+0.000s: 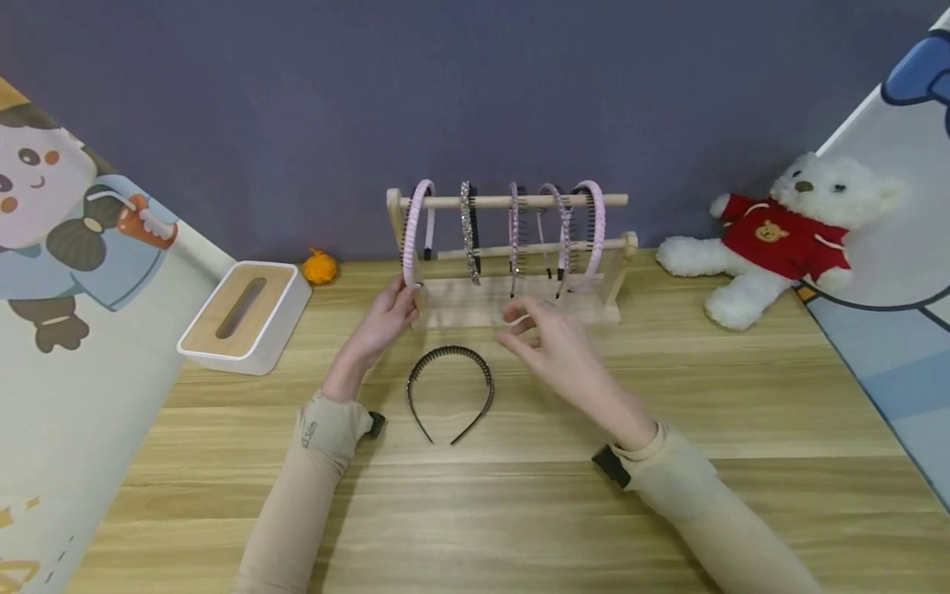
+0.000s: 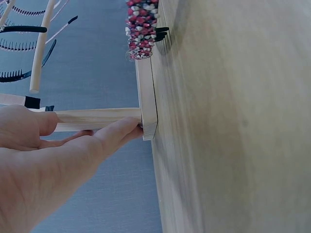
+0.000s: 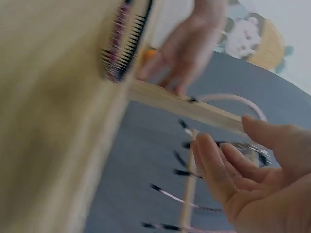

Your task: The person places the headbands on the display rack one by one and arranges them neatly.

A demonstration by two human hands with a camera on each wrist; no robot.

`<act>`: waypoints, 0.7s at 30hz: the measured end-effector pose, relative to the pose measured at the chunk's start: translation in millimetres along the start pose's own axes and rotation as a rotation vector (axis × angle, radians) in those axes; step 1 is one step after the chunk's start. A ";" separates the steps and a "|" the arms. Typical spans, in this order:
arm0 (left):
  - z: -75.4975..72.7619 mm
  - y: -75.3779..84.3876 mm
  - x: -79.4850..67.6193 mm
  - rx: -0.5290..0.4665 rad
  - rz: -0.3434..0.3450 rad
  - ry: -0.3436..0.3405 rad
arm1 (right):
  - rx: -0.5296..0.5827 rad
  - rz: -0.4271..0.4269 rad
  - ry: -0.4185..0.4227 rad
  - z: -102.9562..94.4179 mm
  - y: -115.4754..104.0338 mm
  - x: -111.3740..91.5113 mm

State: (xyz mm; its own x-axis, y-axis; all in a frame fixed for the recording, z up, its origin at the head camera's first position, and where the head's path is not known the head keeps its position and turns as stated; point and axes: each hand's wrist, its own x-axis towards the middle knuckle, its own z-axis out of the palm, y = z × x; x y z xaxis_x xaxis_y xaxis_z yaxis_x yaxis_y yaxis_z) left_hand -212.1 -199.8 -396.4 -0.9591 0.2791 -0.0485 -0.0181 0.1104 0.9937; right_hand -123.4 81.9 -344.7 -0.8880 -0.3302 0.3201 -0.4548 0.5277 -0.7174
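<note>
My left hand [image 1: 378,320] holds the lower left post of a wooden headband rack [image 1: 460,309]; the left wrist view shows its thumb and fingers along that post [image 2: 97,115]. Just in front of the rack's base, my right hand [image 1: 552,346] hovers with loosely bent fingers and holds nothing. On the table between the hands lies a dark toothed headband [image 1: 450,350], its ends toward me; red and white beads cover it up close. From the upper bar hang a pink headband [image 1: 411,239] at the left, a silver glittery one [image 1: 467,223], two sparkly toothed ones and another pink headband [image 1: 598,223].
Left of the rack stand a white tissue box [image 1: 278,330] with a wooden lid and a small orange ball-like thing [image 1: 319,267]. A white teddy bear [image 1: 787,223] in a red sweater sits at the right. A dark wall rises behind the table [image 1: 475,528].
</note>
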 end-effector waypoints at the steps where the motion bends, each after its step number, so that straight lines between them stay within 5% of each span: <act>1: 0.0 0.1 0.0 -0.001 -0.002 0.001 | -0.001 0.009 -0.023 5.9 3.9 0.9; 9: -0.3 -0.6 0.7 0.004 0.002 -0.002 | -0.046 0.077 -0.203 39.9 24.7 8.7; 21: 0.7 0.3 -0.8 0.002 0.010 -0.003 | -0.223 0.103 -0.374 58.2 35.8 21.1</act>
State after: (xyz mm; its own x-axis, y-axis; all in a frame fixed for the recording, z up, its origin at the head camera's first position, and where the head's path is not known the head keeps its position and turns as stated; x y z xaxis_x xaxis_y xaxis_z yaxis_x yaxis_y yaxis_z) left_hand -211.1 -199.3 -396.1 -0.9584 0.2829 -0.0388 -0.0078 0.1098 0.9939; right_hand -154.4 48.2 -399.7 -0.8624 -0.5058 -0.0214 -0.4054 0.7152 -0.5693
